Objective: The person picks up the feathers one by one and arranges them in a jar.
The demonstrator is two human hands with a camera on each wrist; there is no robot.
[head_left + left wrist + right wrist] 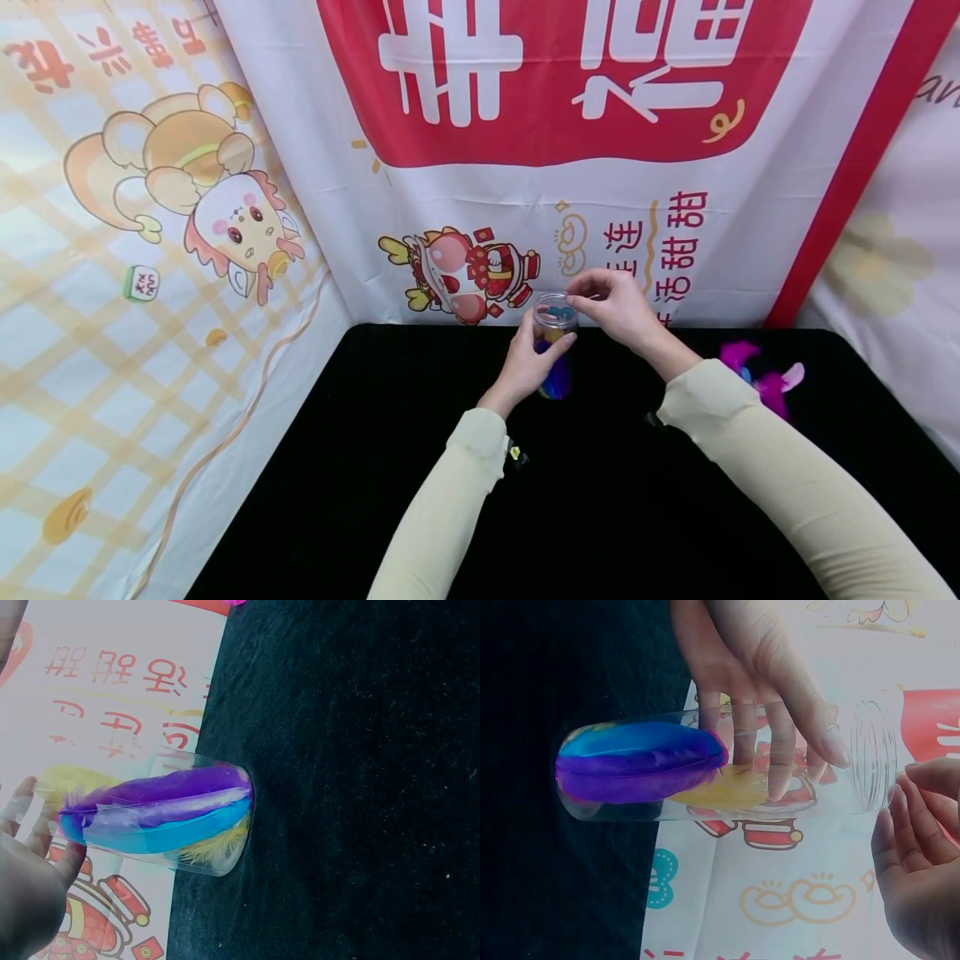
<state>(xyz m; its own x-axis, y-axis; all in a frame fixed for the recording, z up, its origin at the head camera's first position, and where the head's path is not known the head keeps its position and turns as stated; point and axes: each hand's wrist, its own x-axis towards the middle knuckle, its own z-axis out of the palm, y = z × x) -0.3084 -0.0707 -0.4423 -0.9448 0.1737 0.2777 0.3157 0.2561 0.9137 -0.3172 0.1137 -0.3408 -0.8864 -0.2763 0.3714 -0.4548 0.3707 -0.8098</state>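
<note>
My left hand point(525, 362) grips a tall clear jar point(556, 321), its fingers wrapped round the upper part. In the right wrist view the jar's mouth is uncapped, with screw threads point(874, 757) showing. Inside the jar lie a purple feather point(165, 787), a blue feather point(169, 834) and a yellow feather point(724, 789). My right hand point(618, 308) is at the mouth, thumb and fingertips bent together right at the rim. No feather shows between those fingers.
Magenta feathers point(772, 390), with a pale pink feather point(792, 377) among them, lie on the black tabletop point(600, 517) by the right forearm. A printed cloth point(480, 192) hangs behind the far edge; a patterned cloth point(97, 333) hangs at the left.
</note>
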